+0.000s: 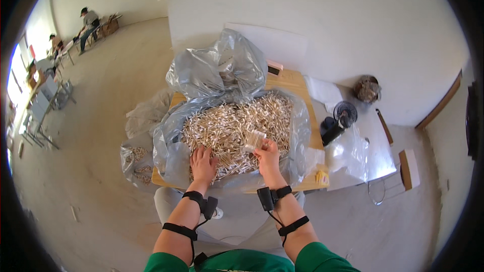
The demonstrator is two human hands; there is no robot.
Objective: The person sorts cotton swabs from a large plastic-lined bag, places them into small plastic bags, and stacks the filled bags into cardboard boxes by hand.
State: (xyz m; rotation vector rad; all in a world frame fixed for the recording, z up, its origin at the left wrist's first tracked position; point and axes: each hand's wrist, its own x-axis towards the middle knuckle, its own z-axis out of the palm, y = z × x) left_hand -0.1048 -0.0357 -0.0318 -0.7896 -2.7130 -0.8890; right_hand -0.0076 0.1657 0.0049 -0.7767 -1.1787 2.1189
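Observation:
A broad heap of loose cotton swabs, with white tips and pale sticks, lies in a large clear plastic bag spread open on a wooden table. My right hand pinches a small flat bundle of cotton swabs just over the right part of the heap. The sticks in it are lined up side by side; whether a clear wrapper surrounds them I cannot tell. At the heap's near left edge my left hand rests on the loose swabs, fingers apart and partly sunk among them.
Behind the heap stands a bulging clear plastic bag. Smaller bags of swabs sit left of the wooden table. On the right, a white table bears a black fan, a dark bottle and crumpled plastic. People sit far left.

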